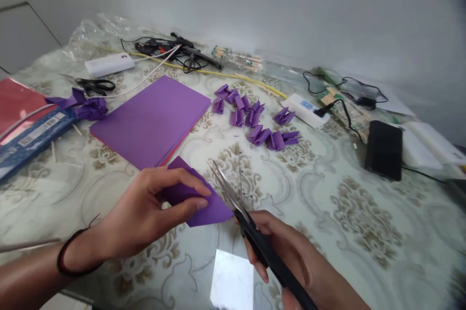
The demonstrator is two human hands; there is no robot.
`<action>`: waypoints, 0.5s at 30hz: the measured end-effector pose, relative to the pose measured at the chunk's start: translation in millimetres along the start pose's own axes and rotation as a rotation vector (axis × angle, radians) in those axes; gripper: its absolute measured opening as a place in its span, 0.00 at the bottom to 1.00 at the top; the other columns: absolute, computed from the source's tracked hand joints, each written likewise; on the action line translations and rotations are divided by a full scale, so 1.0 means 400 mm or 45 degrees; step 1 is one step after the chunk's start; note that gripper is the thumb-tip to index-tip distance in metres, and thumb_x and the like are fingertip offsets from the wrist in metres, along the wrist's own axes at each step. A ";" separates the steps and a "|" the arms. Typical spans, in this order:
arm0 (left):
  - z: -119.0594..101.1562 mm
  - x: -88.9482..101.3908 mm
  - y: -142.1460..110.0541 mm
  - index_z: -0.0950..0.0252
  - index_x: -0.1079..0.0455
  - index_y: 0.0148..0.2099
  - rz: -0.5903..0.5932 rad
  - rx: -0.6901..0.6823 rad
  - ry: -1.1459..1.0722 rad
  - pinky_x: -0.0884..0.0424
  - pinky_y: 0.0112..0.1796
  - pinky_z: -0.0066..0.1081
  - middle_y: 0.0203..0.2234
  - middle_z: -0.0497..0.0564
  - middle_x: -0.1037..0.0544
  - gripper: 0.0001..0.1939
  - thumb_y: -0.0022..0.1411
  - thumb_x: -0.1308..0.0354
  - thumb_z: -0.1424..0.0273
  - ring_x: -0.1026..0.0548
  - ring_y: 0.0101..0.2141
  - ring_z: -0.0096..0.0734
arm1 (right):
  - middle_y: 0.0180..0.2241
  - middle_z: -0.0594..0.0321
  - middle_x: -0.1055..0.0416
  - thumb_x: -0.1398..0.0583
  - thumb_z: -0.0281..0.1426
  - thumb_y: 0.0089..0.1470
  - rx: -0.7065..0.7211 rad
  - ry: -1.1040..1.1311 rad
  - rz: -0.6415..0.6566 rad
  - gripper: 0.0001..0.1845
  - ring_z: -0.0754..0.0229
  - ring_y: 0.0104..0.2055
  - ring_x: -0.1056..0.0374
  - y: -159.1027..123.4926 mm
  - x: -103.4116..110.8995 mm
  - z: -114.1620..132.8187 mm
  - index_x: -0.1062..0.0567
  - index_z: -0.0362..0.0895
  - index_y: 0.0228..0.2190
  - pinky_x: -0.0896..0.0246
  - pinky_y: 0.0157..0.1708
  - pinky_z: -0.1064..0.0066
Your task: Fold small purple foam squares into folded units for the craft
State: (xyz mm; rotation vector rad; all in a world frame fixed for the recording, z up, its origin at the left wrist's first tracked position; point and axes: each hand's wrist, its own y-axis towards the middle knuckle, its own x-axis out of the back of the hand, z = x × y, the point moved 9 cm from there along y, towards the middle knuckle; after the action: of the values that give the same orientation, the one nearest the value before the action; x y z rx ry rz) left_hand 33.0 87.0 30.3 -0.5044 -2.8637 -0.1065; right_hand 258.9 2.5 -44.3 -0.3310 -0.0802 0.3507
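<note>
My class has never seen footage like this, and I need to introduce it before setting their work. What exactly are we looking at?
There is no machine here, just a person's two bare hands. The single picture comes from a camera worn on the head, looking forward and down. The left hand pinches a piece of purple paper; the right hand holds scissors beside it. On the patterned table surface lie a stack of purple sheets with red showing at its edge, small folded purple pieces, a white power strip and, farther left, black-handled scissors.
</note>
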 end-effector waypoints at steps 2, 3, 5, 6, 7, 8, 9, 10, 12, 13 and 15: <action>-0.006 0.002 0.000 0.54 0.13 0.39 0.000 -0.010 0.011 0.23 0.32 0.29 0.31 0.46 0.12 0.02 0.64 0.28 0.65 0.17 0.30 0.35 | 0.33 0.62 0.27 0.20 0.57 0.34 -0.120 0.091 0.041 0.47 0.55 0.32 0.31 0.001 -0.008 -0.014 0.20 0.52 0.54 0.32 0.29 0.68; -0.009 0.002 0.000 0.54 0.13 0.38 0.002 -0.014 0.017 0.23 0.32 0.30 0.31 0.47 0.12 0.02 0.64 0.28 0.64 0.17 0.30 0.36 | 0.33 0.63 0.28 0.20 0.56 0.35 -0.173 0.123 0.076 0.45 0.57 0.31 0.32 0.001 -0.015 -0.018 0.19 0.52 0.53 0.35 0.27 0.70; -0.014 0.003 0.000 0.55 0.13 0.37 0.013 -0.024 0.029 0.23 0.31 0.31 0.30 0.48 0.12 0.04 0.65 0.29 0.63 0.18 0.29 0.36 | 0.33 0.63 0.29 0.21 0.54 0.40 -0.197 0.141 0.123 0.41 0.60 0.30 0.36 0.003 -0.023 -0.010 0.19 0.53 0.54 0.42 0.24 0.73; -0.016 0.002 0.000 0.55 0.13 0.37 0.021 -0.033 0.034 0.23 0.31 0.31 0.30 0.48 0.12 0.05 0.65 0.29 0.63 0.18 0.28 0.36 | 0.33 0.63 0.29 0.22 0.53 0.42 -0.183 0.139 0.148 0.39 0.61 0.29 0.37 0.004 -0.026 -0.003 0.19 0.54 0.54 0.44 0.23 0.73; -0.017 0.002 -0.001 0.55 0.13 0.37 0.028 -0.040 0.040 0.23 0.31 0.31 0.30 0.48 0.12 0.05 0.65 0.30 0.63 0.18 0.28 0.36 | 0.33 0.63 0.30 0.23 0.52 0.43 -0.166 0.139 0.166 0.37 0.61 0.29 0.38 0.004 -0.029 0.004 0.19 0.54 0.54 0.45 0.22 0.74; -0.017 0.002 -0.002 0.55 0.13 0.37 0.032 -0.044 0.047 0.23 0.31 0.31 0.30 0.48 0.12 0.05 0.66 0.30 0.64 0.18 0.29 0.36 | 0.32 0.63 0.30 0.23 0.52 0.45 -0.152 0.139 0.183 0.37 0.61 0.30 0.39 0.005 -0.030 0.008 0.19 0.55 0.54 0.45 0.22 0.74; -0.017 0.003 -0.003 0.56 0.13 0.38 0.032 -0.049 0.051 0.23 0.32 0.31 0.30 0.48 0.12 0.04 0.65 0.30 0.66 0.18 0.29 0.35 | 0.32 0.63 0.30 0.23 0.51 0.46 -0.148 0.136 0.196 0.36 0.61 0.30 0.39 0.005 -0.032 0.009 0.19 0.55 0.55 0.45 0.21 0.75; -0.017 0.003 -0.004 0.56 0.13 0.38 0.030 -0.053 0.054 0.23 0.32 0.30 0.30 0.47 0.12 0.04 0.65 0.30 0.67 0.18 0.29 0.35 | 0.32 0.63 0.30 0.24 0.51 0.47 -0.153 0.137 0.204 0.35 0.61 0.29 0.39 0.004 -0.032 0.008 0.19 0.55 0.55 0.46 0.21 0.75; -0.015 0.002 -0.005 0.57 0.13 0.38 0.029 -0.061 0.055 0.23 0.32 0.29 0.30 0.47 0.12 0.04 0.65 0.30 0.69 0.18 0.28 0.34 | 0.31 0.63 0.29 0.24 0.50 0.49 -0.162 0.149 0.228 0.35 0.62 0.28 0.39 0.003 -0.034 0.002 0.20 0.54 0.56 0.46 0.20 0.75; -0.015 0.001 -0.005 0.57 0.13 0.38 0.025 -0.066 0.049 0.22 0.31 0.28 0.30 0.47 0.12 0.04 0.65 0.30 0.69 0.17 0.28 0.34 | 0.31 0.63 0.29 0.25 0.50 0.49 -0.156 0.160 0.239 0.34 0.63 0.26 0.40 0.002 -0.036 0.001 0.20 0.54 0.56 0.46 0.20 0.75; -0.018 0.000 -0.004 0.59 0.13 0.37 0.024 -0.076 0.038 0.22 0.31 0.27 0.30 0.47 0.12 0.04 0.65 0.31 0.70 0.16 0.29 0.34 | 0.30 0.64 0.29 0.25 0.50 0.50 -0.135 0.183 0.246 0.34 0.64 0.25 0.40 0.002 -0.036 0.002 0.20 0.53 0.56 0.45 0.20 0.75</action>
State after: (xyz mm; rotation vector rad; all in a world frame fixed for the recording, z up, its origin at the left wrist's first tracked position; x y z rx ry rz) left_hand 34.2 84.9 37.4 -0.5362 -2.8334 -0.1957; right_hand 244.8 -1.5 -44.3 -0.4692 0.0751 0.5141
